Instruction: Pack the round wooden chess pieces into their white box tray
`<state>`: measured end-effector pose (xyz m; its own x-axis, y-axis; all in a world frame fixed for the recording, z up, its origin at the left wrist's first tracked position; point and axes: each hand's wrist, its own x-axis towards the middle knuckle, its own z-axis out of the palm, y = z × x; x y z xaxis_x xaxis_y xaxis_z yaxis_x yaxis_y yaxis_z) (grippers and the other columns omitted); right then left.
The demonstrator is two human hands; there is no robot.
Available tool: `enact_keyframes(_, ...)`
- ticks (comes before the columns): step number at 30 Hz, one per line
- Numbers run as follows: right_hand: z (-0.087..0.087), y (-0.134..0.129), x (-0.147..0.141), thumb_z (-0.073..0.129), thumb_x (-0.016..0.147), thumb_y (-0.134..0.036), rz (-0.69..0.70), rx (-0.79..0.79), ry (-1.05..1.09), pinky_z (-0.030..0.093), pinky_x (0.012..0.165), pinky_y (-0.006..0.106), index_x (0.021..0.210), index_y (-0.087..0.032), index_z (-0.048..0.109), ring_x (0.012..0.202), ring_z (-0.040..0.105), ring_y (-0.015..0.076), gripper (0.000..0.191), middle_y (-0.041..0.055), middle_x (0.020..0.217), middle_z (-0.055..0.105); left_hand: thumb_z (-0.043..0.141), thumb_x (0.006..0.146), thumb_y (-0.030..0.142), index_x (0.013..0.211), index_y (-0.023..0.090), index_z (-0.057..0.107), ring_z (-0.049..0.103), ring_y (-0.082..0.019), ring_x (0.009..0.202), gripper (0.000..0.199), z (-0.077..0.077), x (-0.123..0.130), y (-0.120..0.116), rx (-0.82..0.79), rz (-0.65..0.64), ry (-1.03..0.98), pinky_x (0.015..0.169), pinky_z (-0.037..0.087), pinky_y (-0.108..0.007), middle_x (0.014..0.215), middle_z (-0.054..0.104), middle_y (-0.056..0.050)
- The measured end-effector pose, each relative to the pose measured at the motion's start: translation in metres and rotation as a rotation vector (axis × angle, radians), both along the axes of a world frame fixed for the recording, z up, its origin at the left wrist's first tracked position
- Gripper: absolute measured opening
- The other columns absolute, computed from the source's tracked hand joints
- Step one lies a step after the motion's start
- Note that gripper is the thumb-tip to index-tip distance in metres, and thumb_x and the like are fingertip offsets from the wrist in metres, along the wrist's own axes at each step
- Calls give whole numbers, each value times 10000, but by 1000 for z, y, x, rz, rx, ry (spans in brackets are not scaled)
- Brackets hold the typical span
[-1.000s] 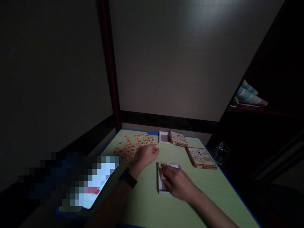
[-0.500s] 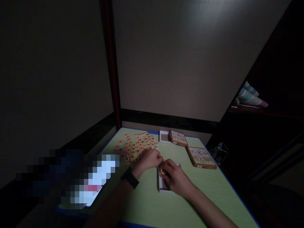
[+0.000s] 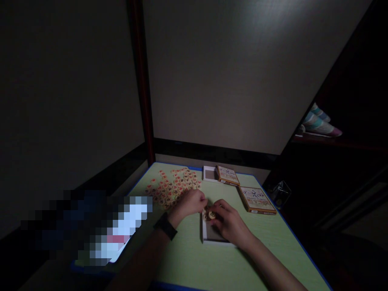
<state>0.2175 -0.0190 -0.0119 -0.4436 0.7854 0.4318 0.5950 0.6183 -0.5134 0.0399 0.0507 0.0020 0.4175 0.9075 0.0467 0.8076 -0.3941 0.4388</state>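
Compared with a second ago, the left hand point(image 3: 191, 203) has come away from the pile of pieces point(image 3: 169, 189) to the far end of the tray point(image 3: 204, 234); its fingers are curled, and whether they grip anything I cannot tell. The right hand point(image 3: 228, 222) has shifted, baring more tray floor, with thumb and fingers closed on a round piece point(image 3: 212, 215) over the tray, covering its right side. The left wrist wears a watch point(image 3: 165, 226). Beyond lie an open box point(image 3: 209, 174), a lid point(image 3: 228, 175) and a closed box point(image 3: 257, 199) on the table point(image 3: 188, 262)
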Motion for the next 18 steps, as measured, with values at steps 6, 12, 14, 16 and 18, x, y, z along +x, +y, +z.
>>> enact_keyframes(6, -6, 0, -9, 693, 793, -85, 24, -51, -67, 532, 863, 327, 1114, -188, 687, 940, 628, 209, 337, 83, 1030, 604, 491, 822, 315, 655, 206, 700, 587, -143, 617, 288, 2, -1, -1, 1, -6, -15, 568, 375, -236, 632, 694, -9)
enact_keyframes(12, -4, 0, -9, 617, 797, -17, 18, -33, -64, 534, 861, 317, 1094, -187, 690, 935, 634, 199, 349, 82, 1018, 616, 484, 823, 317, 648, 211, 695, 584, -141, 600, 294, 1, 0, -2, -16, -4, -30, 561, 375, -233, 608, 685, -6)
enact_keyframes(14, -4, 0, -9, 607, 799, -12, 15, -34, -74, 534, 858, 323, 1075, -175, 689, 931, 636, 204, 331, 87, 1014, 619, 478, 832, 317, 653, 211, 698, 590, -140, 606, 302, 1, 0, -2, -25, -9, -28, 584, 394, -230, 612, 687, -5)
enact_keyframes(16, -4, 0, -10, 603, 805, -16, 10, -36, -85, 535, 854, 331, 1063, -166, 687, 929, 637, 209, 310, 92, 1014, 620, 478, 838, 319, 662, 212, 702, 595, -142, 616, 304, 1, 0, -2, -27, -11, -18, 603, 409, -231, 622, 692, -6)
enact_keyframes(18, -5, 1, -11, 597, 812, -25, 2, -39, -90, 537, 843, 334, 1050, -165, 686, 918, 638, 210, 290, 94, 1013, 619, 483, 841, 322, 668, 212, 703, 595, -144, 619, 301, 1, 0, -2, -23, -6, -6, 596, 408, -229, 628, 694, -6)
